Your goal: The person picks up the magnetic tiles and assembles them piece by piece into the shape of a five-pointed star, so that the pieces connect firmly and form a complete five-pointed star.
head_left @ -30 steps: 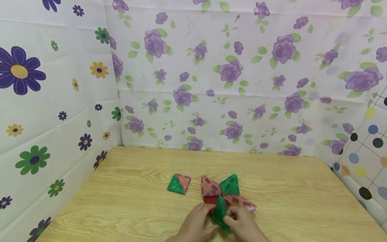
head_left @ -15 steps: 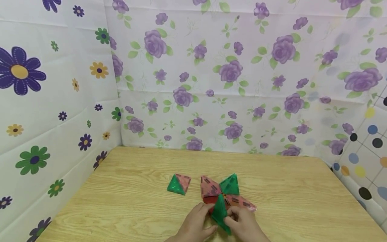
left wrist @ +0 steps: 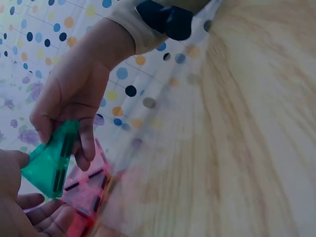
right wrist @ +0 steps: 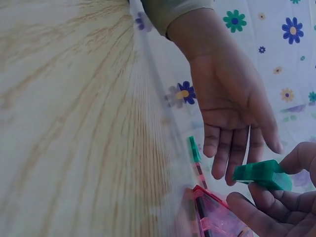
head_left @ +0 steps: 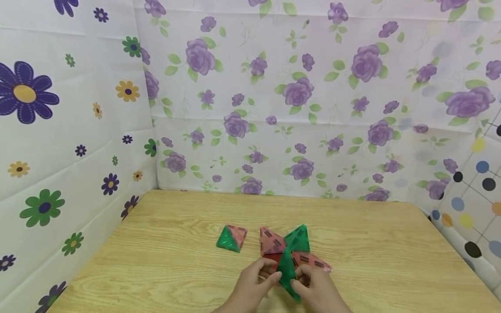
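A green triangular magnetic tile piece (head_left: 287,271), thick along its edge, stands tilted between the two hands in the head view. My right hand (head_left: 318,287) pinches its right side between thumb and fingers. On the other side, my left hand (head_left: 250,280) has its thumb tip right at the tile's edge and its fingers loosely extended behind. The green tile's upper tip overlaps the centre of a star-like group of magnetic tiles: a pink tile (head_left: 272,243) at left, a green tile (head_left: 299,239) at back, another pink tile (head_left: 313,261) at right. Red tile (head_left: 270,259) shows partly behind the left hand.
A small green-and-pink tile piece (head_left: 231,239) lies left of the group. Everything sits on a wood-grain table (head_left: 176,261). Flower-patterned cloth (head_left: 266,100) hangs behind and at the left, dotted cloth (head_left: 475,208) at the right.
My left thumb has risen from low beside the green tile to its left edge, and the left fingers have shifted. The tile has tilted slightly; my right hand keeps its pinch.
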The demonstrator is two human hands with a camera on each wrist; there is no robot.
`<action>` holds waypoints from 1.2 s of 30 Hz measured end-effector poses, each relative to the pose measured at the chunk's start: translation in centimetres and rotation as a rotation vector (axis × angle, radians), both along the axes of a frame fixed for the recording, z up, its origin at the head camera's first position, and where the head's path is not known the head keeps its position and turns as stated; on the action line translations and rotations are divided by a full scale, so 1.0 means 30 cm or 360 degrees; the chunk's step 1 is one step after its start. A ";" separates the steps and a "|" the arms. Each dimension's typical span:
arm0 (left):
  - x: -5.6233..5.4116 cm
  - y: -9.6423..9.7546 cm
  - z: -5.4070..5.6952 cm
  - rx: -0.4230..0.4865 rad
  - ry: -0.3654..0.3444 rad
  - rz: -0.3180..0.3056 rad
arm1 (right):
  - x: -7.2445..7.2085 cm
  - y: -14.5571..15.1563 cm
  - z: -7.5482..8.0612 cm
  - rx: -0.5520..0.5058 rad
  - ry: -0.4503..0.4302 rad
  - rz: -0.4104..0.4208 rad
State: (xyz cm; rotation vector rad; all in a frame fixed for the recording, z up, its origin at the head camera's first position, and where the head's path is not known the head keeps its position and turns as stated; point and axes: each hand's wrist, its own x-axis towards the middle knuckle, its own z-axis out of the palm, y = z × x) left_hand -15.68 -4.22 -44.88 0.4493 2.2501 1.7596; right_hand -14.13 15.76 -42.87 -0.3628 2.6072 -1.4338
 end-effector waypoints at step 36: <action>0.001 0.017 0.015 0.0422 -0.0452 -0.0084 | -0.024 0.052 -0.013 -0.0383 -0.0102 0.0364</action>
